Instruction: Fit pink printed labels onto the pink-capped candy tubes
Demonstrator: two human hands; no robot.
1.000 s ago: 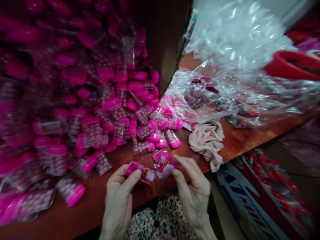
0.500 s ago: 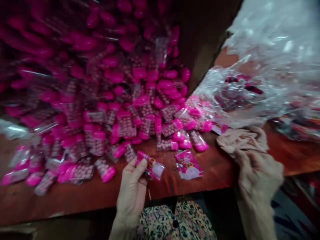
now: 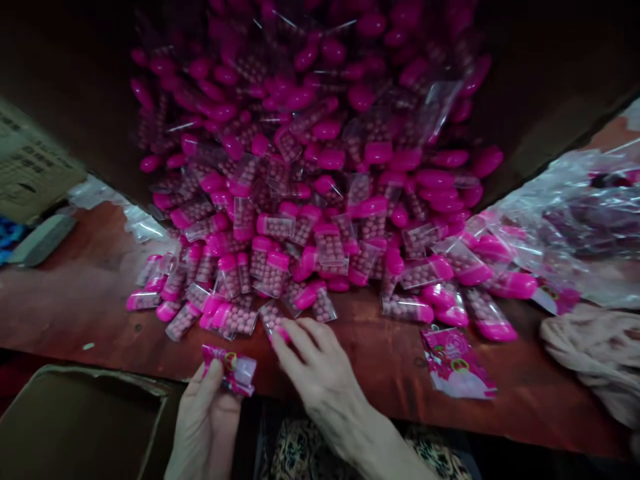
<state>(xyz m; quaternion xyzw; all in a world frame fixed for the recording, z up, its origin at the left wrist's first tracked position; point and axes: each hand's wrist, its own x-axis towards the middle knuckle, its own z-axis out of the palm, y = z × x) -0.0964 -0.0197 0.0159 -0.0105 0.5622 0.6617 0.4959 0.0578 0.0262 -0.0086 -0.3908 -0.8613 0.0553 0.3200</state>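
My left hand (image 3: 213, 393) pinches a small pink printed packet (image 3: 231, 367) with a clear lower part, held just over the table's front edge. To its right, my right hand (image 3: 317, 363) has its fingertips round the pink cap of a small clear candy box (image 3: 273, 317) full of pale pink balls. That box lies at the front of a large heap of similar pink-capped candy boxes (image 3: 327, 243). A second pink packet (image 3: 457, 363) lies flat on the table, right of my right hand.
The heap spills from a dark carton (image 3: 545, 100) onto the reddish-brown table (image 3: 90, 287). A crumpled beige cloth (image 3: 595, 347) and clear plastic bags (image 3: 590, 220) lie at right. A printed cardboard box (image 3: 35, 163) stands at left, and an open carton (image 3: 85, 420) below the table's front edge.
My right hand left the flat packet, touched the beige cloth, then crossed left to the candy box. My left hand keeps its packet. The view has swung left.
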